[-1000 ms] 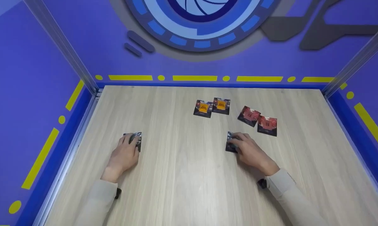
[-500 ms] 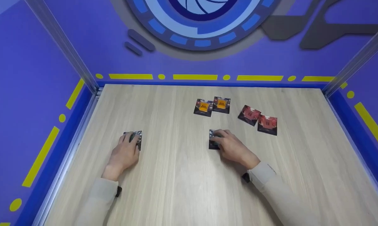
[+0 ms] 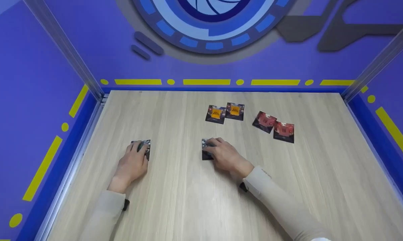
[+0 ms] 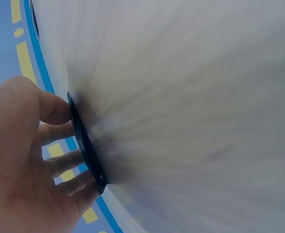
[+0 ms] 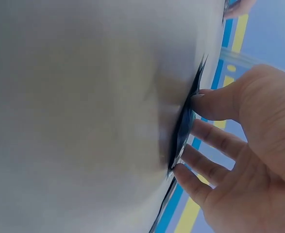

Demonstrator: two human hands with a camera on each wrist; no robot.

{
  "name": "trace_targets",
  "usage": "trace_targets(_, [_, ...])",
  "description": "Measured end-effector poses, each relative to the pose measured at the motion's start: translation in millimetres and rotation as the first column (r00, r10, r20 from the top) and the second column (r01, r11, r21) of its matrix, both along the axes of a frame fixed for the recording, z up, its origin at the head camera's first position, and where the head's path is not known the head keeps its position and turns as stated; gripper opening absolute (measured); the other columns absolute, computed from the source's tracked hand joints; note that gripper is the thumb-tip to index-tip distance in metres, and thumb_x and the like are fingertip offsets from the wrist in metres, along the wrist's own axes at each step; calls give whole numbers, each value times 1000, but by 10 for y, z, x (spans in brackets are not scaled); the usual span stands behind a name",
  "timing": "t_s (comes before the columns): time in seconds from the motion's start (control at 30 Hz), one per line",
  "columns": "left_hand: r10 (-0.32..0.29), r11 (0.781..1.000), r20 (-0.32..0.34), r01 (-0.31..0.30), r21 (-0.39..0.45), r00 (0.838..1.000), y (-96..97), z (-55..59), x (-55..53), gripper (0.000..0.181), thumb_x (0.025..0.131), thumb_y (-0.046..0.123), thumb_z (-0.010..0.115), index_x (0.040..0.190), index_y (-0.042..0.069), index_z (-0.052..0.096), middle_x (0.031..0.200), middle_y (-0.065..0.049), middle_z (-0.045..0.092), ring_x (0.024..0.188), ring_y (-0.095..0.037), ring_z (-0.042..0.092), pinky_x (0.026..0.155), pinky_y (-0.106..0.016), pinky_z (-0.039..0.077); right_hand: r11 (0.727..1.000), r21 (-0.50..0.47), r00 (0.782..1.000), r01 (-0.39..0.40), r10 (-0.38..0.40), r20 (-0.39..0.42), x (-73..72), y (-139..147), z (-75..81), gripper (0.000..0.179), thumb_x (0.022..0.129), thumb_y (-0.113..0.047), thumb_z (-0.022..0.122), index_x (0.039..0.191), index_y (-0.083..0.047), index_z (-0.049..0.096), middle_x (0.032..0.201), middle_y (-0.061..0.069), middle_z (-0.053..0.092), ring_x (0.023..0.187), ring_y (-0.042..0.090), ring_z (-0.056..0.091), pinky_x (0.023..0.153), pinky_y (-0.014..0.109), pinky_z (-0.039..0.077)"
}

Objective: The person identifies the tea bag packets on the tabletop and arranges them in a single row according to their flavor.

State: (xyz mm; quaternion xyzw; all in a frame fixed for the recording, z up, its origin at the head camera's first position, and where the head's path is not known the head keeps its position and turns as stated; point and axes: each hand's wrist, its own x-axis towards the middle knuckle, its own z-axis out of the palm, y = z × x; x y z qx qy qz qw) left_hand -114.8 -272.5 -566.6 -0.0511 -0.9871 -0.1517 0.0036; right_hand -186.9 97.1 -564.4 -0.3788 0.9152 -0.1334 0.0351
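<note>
On the left of the table, my left hand (image 3: 131,163) rests over a small square dark packet (image 3: 147,154) with a silvery pattern. In the left wrist view, thumb and fingertips touch the top of this thin black packet (image 4: 86,143), which lies flat. Near the middle, my right hand (image 3: 226,155) presses a matching dark packet (image 3: 206,155) onto the wood. The right wrist view shows that packet (image 5: 183,128) slightly puffed, with thumb and spread, nearly straight fingertips along it. Both hands hide part of the printed faces.
Two packets with orange labels, one left (image 3: 215,114) and one right (image 3: 235,111), lie toward the back. Right of them are two red packets (image 3: 265,122), one (image 3: 284,132) nearer. Blue walls (image 3: 201,72) enclose the wooden table (image 3: 174,201).
My right hand has slid its dark packet leftward across the table, from below the red packets to near the middle. The left hand and its packet have stayed in place.
</note>
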Motion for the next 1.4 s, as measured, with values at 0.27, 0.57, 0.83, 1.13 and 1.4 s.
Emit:
trace_targets(0.27, [0, 1000, -16, 1, 19, 1000, 0, 1, -6, 50, 104, 9, 50, 152, -2, 53, 160, -31, 42, 151, -53, 37, 116, -66, 47, 999, 24, 999, -26, 27, -28, 12, -382, 16, 42, 100, -3, 62, 138, -17, 73, 148, 10, 61, 135, 35, 60, 112, 48, 56])
trace_targets(0.57, [0, 1000, -20, 1, 20, 1000, -5, 7, -10, 50, 103, 8, 50, 152, -3, 53, 160, -31, 42, 151, -52, 37, 117, -65, 46, 999, 26, 998, -48, 49, -38, 25, -727, 46, 40, 101, -6, 61, 136, -18, 75, 149, 8, 61, 136, 35, 60, 111, 47, 57])
trace_targets(0.83, [-6, 1000, -19, 7, 28, 1000, -7, 12, -3, 50, 103, 7, 49, 152, -2, 54, 160, -31, 43, 151, -52, 37, 119, -65, 44, 997, 60, 998, -45, 48, -38, 39, -963, 36, 42, 101, -7, 61, 138, -22, 74, 149, 5, 60, 135, 31, 60, 109, 42, 58])
trace_targets(1.13, [-11, 999, -45, 12, 39, 999, -1, 1, 31, 48, 102, 7, 53, 149, -2, 56, 157, -31, 46, 148, -53, 41, 116, -66, 46, 992, 126, 999, -27, 33, -44, 98, -1176, 32, 46, 99, -9, 63, 140, -25, 72, 154, 3, 58, 137, 29, 59, 108, 38, 59])
trace_targets(1.4, [-6, 999, -39, 7, 38, 999, -16, 9, 23, 48, 103, 7, 53, 150, -2, 57, 158, -30, 45, 149, -52, 40, 119, -65, 43, 998, 68, 1000, -1, 2, -14, 108, -1362, 8, 45, 100, -8, 60, 139, -27, 74, 154, 1, 58, 138, 28, 57, 112, 39, 56])
